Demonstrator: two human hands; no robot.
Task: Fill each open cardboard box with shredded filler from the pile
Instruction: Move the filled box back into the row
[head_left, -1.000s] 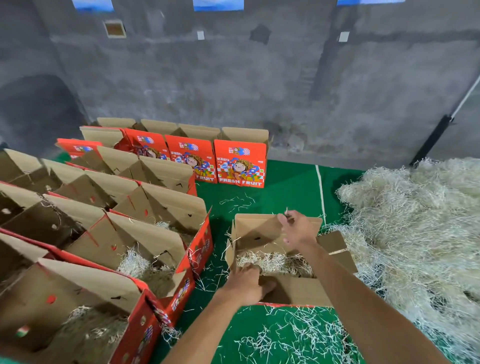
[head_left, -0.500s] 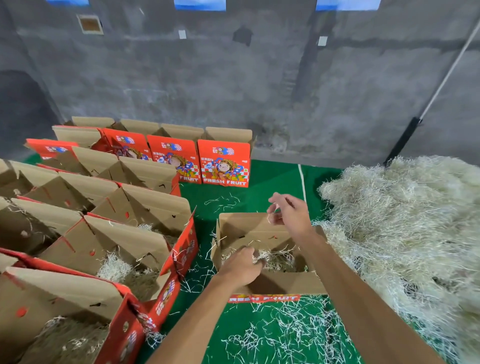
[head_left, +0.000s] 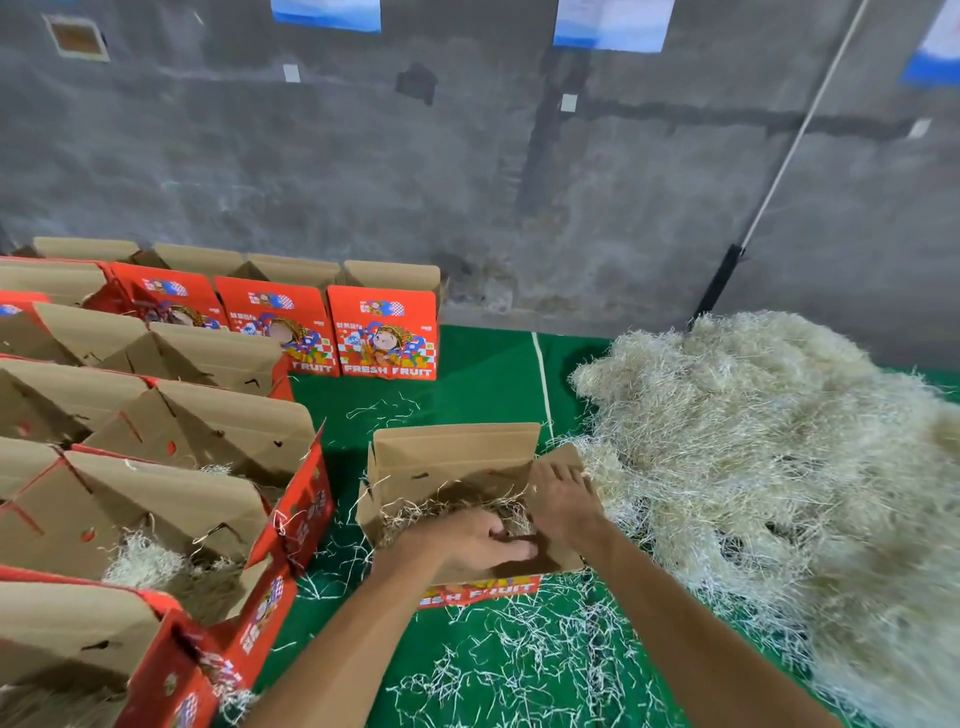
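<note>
- The open brown cardboard box (head_left: 457, 457) with red printed sides sat on the green mat (head_left: 483, 384), just beside the pale shredded filler pile (head_left: 769, 467).
- Filler inside was pressed by the flat, ungripping left hand (head_left: 467, 540); the right hand (head_left: 563, 501), fingers straight, lay on the side flap.
- Pressing evenly into corners would be advised.

"FRESH FRUIT" reads clearly in white on the red box at the wall (head_left: 383, 332); the near box (head_left: 480, 592) shows it too, partly hidden.
</note>
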